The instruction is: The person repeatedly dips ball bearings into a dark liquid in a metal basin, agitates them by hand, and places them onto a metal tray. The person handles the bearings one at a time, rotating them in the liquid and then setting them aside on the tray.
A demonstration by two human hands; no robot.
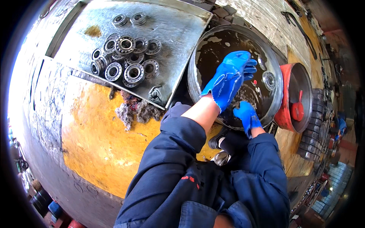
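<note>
- A yellow surface [102, 152] is stretching along the near side of 1 metal tray [173, 36]
- Dark ring bearings [119, 57] are lying heaped in the tray, several facing upward, with a smaller group [138, 19] sitting farther off
- Grey fibre [146, 113] is lying near the tray's edge, and a crumpled rag [157, 95] is resting in its near right corner
- A round metal basin [193, 76] is standing right of the tray, holding dark liquid
- The left hand [230, 78], blue-gloved, is reaching over the basin, fingers lying close together and pointing right; whether they are gripping anything, I can't make out
- The right hand [249, 116], also blue-gloved, is bending at the basin's near side, fingertips pointing left; what they may be pinching is unclear
- A single bearing [269, 80] is lying in the basin's right side, its round face pointing upward, its outline running slightly longer near to far
- A red tub [284, 110] is standing beside the basin, a red scoop [297, 111] lying inside
</note>
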